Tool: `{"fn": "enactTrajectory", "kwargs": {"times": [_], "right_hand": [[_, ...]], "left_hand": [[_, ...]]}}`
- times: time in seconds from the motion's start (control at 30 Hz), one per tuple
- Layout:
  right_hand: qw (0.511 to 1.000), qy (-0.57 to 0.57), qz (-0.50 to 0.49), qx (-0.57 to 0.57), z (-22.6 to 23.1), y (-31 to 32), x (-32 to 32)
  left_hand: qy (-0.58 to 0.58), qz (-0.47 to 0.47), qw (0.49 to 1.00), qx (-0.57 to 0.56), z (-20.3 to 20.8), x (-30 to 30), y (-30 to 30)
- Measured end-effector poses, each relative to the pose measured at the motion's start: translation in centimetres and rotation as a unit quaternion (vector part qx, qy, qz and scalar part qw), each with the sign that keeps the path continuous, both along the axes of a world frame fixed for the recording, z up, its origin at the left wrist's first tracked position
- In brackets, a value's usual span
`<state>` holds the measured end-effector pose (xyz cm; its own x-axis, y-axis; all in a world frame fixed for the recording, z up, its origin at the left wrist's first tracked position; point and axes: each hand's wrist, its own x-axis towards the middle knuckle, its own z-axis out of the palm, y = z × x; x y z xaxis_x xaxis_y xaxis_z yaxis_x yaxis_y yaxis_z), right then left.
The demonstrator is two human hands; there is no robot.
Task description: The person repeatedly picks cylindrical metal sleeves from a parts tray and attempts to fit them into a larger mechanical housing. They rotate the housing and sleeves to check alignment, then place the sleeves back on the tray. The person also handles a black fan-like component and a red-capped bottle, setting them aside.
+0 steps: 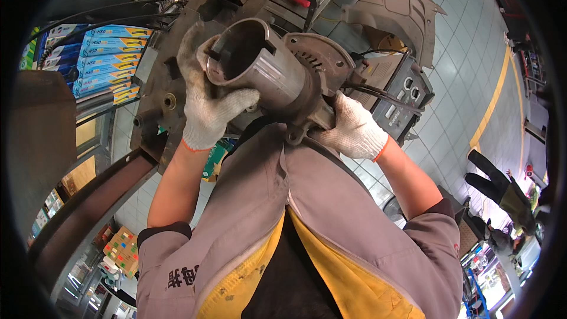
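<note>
A heavy metal part [277, 80] is held up in front of my body, a short hollow cylinder with a slotted rim and a wide flange with holes at its far end. Its open mouth tilts up and to the left. My left hand [208, 91], in a white knit glove with an orange cuff, wraps round the cylinder's left side near the rim. At the lower right, my right hand [352, 127], gloved alike, grips a lug by the flange. Some fingertips of both hands are hidden by the part.
A rusty steel frame [156, 103] stands at the left, near my left forearm. Blue boxes [112, 59] are stacked beyond it. A grey machine with round sockets [401, 97] sits at the right, below a brown metal cover [393, 9]. Another person [508, 192] is far right on the tiled floor.
</note>
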<state>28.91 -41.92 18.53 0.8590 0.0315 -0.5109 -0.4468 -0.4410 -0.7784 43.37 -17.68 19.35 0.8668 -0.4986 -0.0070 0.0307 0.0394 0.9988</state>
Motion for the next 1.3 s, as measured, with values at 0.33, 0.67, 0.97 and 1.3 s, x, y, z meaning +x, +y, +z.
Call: {"fn": "enactTrajectory", "kwargs": {"times": [0.33,0.67,0.97,1.3], "right_hand": [[0.999,-0.044,-0.003,0.013,1.5,0.7,-0.6],[0.982,0.005,-0.067,0.179,7.6,1.9,1.2],[0.966,0.011,-0.077,0.246,11.9,2.9,2.4],[0.975,0.048,-0.098,0.196,12.1,3.4,2.3]], "left_hand": [[0.021,-0.096,0.994,0.051,1.5,0.7,0.4],[-0.062,-0.09,0.994,0.031,4.8,3.7,-0.2],[-0.08,-0.165,0.97,-0.159,9.3,3.9,-2.2],[0.025,-0.138,0.983,-0.12,10.5,3.5,-1.2]]}}
